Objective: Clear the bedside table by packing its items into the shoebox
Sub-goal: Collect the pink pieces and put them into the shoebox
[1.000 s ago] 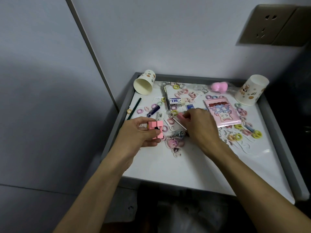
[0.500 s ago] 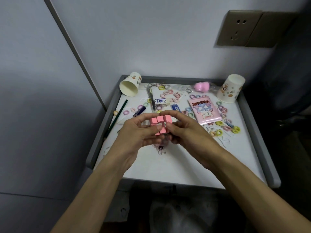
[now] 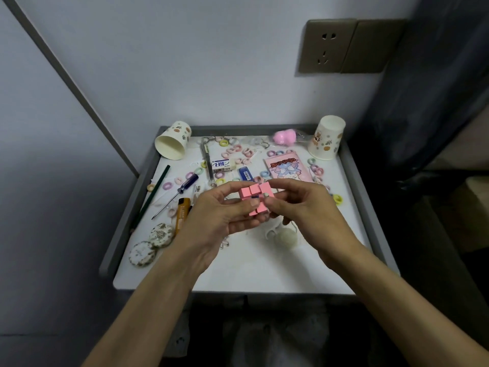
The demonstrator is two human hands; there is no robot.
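Note:
A cluster of small pink blocks (image 3: 254,192) is held above the middle of the bedside table (image 3: 254,271). My left hand (image 3: 219,221) grips it from the left, thumb on the front blocks. My right hand (image 3: 304,210) pinches its right side with curled fingers. On the white tabletop lie an eraser (image 3: 223,165), a blue lighter (image 3: 246,174), an orange lighter (image 3: 182,213), a screwdriver (image 3: 180,192), a pencil (image 3: 154,192), a pink card pack (image 3: 287,168) and several pastel rings. No shoebox is in view.
A paper cup (image 3: 173,144) lies tipped at the back left, another cup (image 3: 327,137) stands upside down at the back right. Two round patterned discs (image 3: 150,242) lie front left. A raised grey rim surrounds the table; a wall socket (image 3: 326,46) is above, a dark curtain to the right.
My right hand left the tabletop with a pink block and joined my left hand at the cluster. Both hands now hold it together, slightly higher. The camera tilted down.

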